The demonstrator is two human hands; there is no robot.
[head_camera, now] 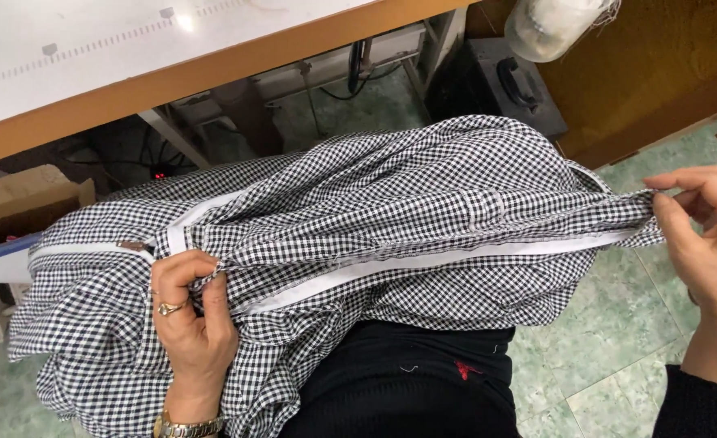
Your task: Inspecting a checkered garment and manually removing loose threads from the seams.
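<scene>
Head view: a black-and-white checked cloth (391,195) with a white zipper tape (423,261) sewn along its edge fills the middle of the frame, stretched over the person's lap. Across the upper left runs a white worktable (91,49) with a wooden edge. At lower left, the left hand (192,312), wearing a ring and watch, has its fingers curled tight on the cloth beside the tape. At right, the right hand (703,227) pinches the cloth's far end between thumb and fingertips.

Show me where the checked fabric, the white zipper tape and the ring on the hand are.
checked fabric (423,174): head view, on the bunched upper folds.
white zipper tape (423,261): head view, on the middle of the white strip.
ring (169,307): head view, on the band around a left-hand finger.
</scene>
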